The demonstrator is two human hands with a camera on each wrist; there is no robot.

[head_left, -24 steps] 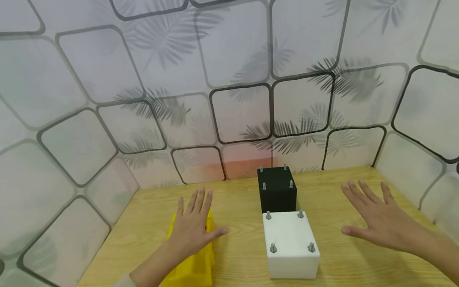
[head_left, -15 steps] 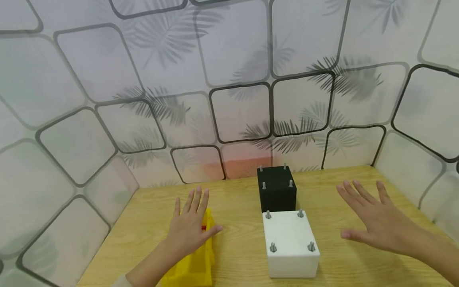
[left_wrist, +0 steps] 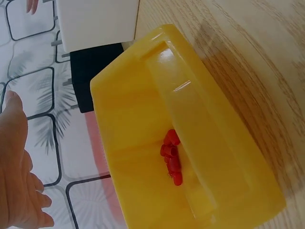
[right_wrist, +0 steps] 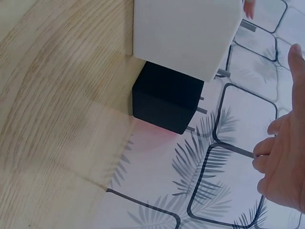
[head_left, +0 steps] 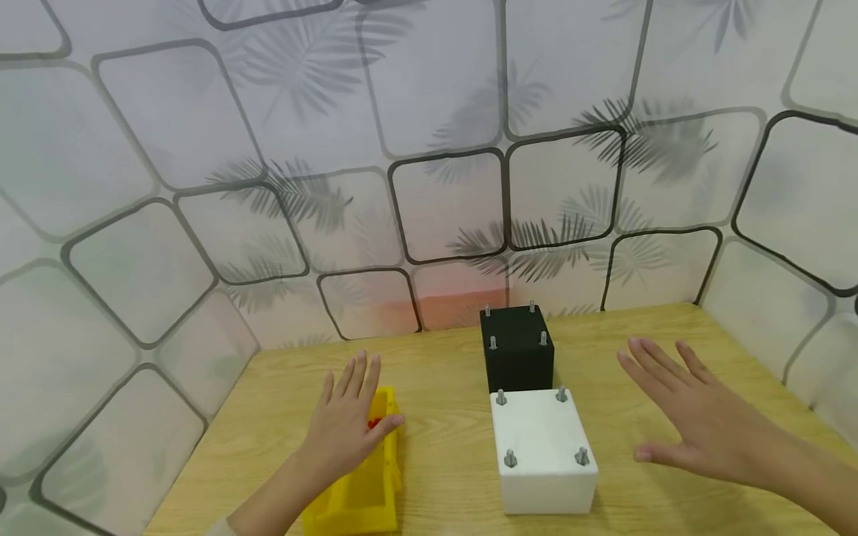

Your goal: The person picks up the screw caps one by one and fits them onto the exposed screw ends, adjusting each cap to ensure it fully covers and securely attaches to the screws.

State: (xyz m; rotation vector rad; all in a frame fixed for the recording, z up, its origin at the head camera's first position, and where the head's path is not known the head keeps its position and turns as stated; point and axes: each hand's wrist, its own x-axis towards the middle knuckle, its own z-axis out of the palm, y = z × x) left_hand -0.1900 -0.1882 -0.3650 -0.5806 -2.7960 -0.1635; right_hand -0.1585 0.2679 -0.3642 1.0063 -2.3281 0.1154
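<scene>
My left hand [head_left: 345, 424] hovers with straight, spread fingers over a yellow bin [head_left: 362, 495], holding nothing. Inside that bin lie several small red caps [left_wrist: 171, 157], clustered near one wall in the left wrist view. To the right, my right hand [head_left: 700, 424] hangs over the table with its fingers extended and thumb out, also holding nothing. Between the hands sits a white block [head_left: 546, 447] with upright metal bolts at its top corners. Right behind it stands a smaller black block [head_left: 516, 350], likewise topped with metal bolts.
Everything rests on a light wood table [head_left: 442, 447]. A patterned wall covering [head_left: 449, 208] with leaf prints rises behind the table and along both sides.
Both hands have drifted slightly left in the head view, still spread. More of the yellow bin and its red caps shows. The blocks appear slightly higher as the view shifts.
</scene>
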